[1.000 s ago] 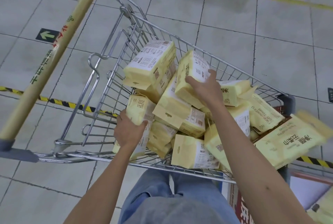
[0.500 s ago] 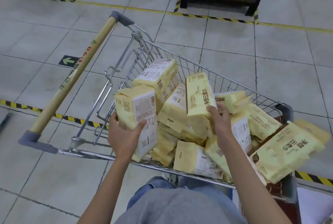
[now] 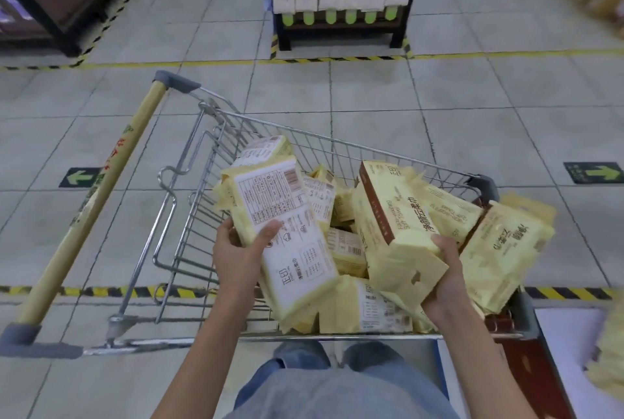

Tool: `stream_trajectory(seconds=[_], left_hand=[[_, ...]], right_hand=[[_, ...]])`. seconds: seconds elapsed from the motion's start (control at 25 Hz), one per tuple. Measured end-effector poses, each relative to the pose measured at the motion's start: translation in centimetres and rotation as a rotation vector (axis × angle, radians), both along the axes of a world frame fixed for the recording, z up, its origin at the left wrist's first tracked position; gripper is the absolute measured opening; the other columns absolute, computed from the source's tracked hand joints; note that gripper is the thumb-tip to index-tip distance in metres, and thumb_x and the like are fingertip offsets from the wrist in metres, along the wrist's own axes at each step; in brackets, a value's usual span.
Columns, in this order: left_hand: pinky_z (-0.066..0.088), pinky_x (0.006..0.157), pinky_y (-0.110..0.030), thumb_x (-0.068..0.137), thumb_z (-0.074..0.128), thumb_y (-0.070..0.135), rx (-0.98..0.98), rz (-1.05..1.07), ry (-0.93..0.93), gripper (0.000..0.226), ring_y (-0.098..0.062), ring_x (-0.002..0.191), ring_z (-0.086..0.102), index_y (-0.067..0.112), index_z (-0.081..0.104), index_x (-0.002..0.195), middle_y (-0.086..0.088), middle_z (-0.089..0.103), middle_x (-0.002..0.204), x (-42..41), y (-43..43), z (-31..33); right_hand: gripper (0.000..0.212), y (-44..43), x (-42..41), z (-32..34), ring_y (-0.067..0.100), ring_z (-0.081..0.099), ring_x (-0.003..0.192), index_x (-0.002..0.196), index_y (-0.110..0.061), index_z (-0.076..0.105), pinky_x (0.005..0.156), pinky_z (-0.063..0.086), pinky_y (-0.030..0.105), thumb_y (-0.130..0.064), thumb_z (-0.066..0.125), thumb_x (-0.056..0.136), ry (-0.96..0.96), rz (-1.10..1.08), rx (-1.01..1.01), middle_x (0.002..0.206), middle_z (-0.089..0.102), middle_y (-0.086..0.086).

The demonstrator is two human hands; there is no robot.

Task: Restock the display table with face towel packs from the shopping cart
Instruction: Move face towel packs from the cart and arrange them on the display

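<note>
Gripping a pale-yellow plastic-wrapped face towel pack [image 3: 280, 216] in the left hand [image 3: 236, 253] and a second pack [image 3: 395, 226] in the right hand [image 3: 442, 280], fingers curled round each, a person stands over a silver wire shopping cart [image 3: 189, 216] heaped with more; restocking looks far from finished.

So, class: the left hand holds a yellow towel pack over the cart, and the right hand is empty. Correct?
No. The head view shows the right hand gripping a second yellow pack; the left hand does hold a towel pack over the cart.
</note>
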State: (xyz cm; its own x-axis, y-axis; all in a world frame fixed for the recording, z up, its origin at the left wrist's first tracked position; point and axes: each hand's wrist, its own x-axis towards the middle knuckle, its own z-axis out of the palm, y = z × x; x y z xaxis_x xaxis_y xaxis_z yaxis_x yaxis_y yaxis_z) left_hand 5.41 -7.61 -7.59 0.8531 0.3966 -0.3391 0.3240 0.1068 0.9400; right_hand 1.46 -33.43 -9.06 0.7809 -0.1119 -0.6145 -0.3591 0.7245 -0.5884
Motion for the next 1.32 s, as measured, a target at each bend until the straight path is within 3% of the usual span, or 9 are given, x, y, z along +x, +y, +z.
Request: stream_trajectory(seconds=[0.08, 0.2, 0.36, 0.6, 0.76, 0.96, 1.04, 1.2, 1.32], left_hand=[[0.058, 0.060, -0.032, 0.061, 0.082, 0.032, -0.097, -0.102, 0.040, 0.061, -0.017, 0.085, 0.071, 0.014, 0.059, 0.114, -0.005, 0.072, 0.104, 1.1, 0.4, -0.1], [0.058, 0.076, -0.047, 0.062, 0.082, 0.029, -0.172, -0.278, 0.129, 0.063, -0.026, 0.090, 0.071, 0.013, 0.059, 0.118, -0.008, 0.072, 0.106, 2.1, 1.4, -0.6], [0.055, 0.081, -0.052, 0.058, 0.080, 0.033, -0.206, -0.536, 0.202, 0.058, -0.027, 0.092, 0.070, 0.018, 0.063, 0.112, -0.007, 0.073, 0.104, 2.5, 2.3, -0.7], [0.055, 0.055, -0.029, 0.076, 0.075, 0.025, -0.203, -0.989, 0.264, 0.040, -0.014, 0.075, 0.073, 0.017, 0.061, 0.113, 0.005, 0.076, 0.086, -0.4, -2.4, -0.4], [0.059, 0.058, -0.033, 0.075, 0.076, 0.024, -0.173, -1.266, 0.287, 0.036, -0.018, 0.077, 0.073, 0.017, 0.062, 0.108, -0.001, 0.075, 0.093, -5.9, -6.3, -0.1], [0.058, 0.073, -0.042, 0.076, 0.075, 0.023, -0.144, -1.552, 0.341, 0.030, -0.022, 0.082, 0.072, 0.018, 0.064, 0.104, -0.004, 0.075, 0.095, -15.3, -9.4, -0.1], [0.058, 0.070, -0.039, 0.076, 0.075, 0.023, -0.119, -1.663, 0.356, 0.034, -0.022, 0.085, 0.072, 0.016, 0.063, 0.108, -0.004, 0.074, 0.099, -20.1, -9.8, -0.3], [0.056, 0.055, -0.029, 0.076, 0.074, 0.026, -0.074, -1.878, 0.403, 0.030, -0.016, 0.078, 0.073, 0.018, 0.063, 0.104, 0.002, 0.076, 0.091, -30.6, -8.9, -0.7], [0.057, 0.060, -0.032, 0.077, 0.074, 0.025, -0.034, -1.971, 0.449, 0.029, -0.016, 0.077, 0.073, 0.017, 0.063, 0.103, 0.004, 0.076, 0.087, -36.8, -8.0, -1.5]], right_hand=[[0.033, 0.9, -1.7, 0.0, 0.019, 0.070, 0.063, 0.094, -0.015, 0.068, 0.054, 0.056, 0.027, -0.040, 0.051, 0.081, -0.002, -0.105, 0.014, 0.077, 0.073, 0.006], [0.038, 3.4, -4.7, -0.3, 0.020, 0.070, 0.072, 0.103, -0.014, 0.066, 0.060, 0.057, 0.027, -0.041, 0.050, 0.081, -0.002, -0.287, 0.006, 0.086, 0.073, 0.007], [0.040, 7.0, -10.5, -0.3, 0.020, 0.071, 0.079, 0.111, -0.014, 0.063, 0.065, 0.058, 0.028, -0.038, 0.047, 0.085, -0.015, -0.531, 0.045, 0.095, 0.073, 0.008], [0.049, 12.2, -21.5, 0.5, 0.021, 0.071, 0.077, 0.113, -0.011, 0.061, 0.058, 0.057, 0.027, -0.039, 0.050, 0.075, 0.004, -0.930, 0.017, 0.096, 0.074, 0.010], [0.044, 16.7, -28.8, 0.7, 0.021, 0.071, 0.078, 0.116, -0.012, 0.060, 0.060, 0.058, 0.027, -0.037, 0.042, 0.084, -0.010, -1.207, 0.007, 0.097, 0.073, 0.010], [0.057, 23.4, -37.1, 0.3, 0.033, 0.061, 0.105, 0.130, -0.011, 0.054, 0.081, 0.051, 0.040, -0.038, 0.043, 0.081, -0.005, -1.496, 0.008, 0.123, 0.062, 0.018], [0.062, 26.2, -40.7, 0.0, 0.034, 0.061, 0.104, 0.130, -0.012, 0.055, 0.081, 0.052, 0.041, -0.040, 0.047, 0.076, 0.004, -1.601, 0.030, 0.122, 0.063, 0.018], [0.062, 32.0, -48.4, -0.6, 0.038, 0.057, 0.108, 0.128, -0.011, 0.056, 0.098, 0.039, 0.050, -0.038, 0.050, 0.074, -0.009, -1.825, 0.112, 0.124, 0.062, 0.020], [0.059, 35.3, -52.8, -1.0, 0.034, 0.061, 0.099, 0.125, -0.012, 0.058, 0.088, 0.044, 0.045, -0.038, 0.050, 0.073, 0.004, -1.941, 0.121, 0.119, 0.065, 0.018]])
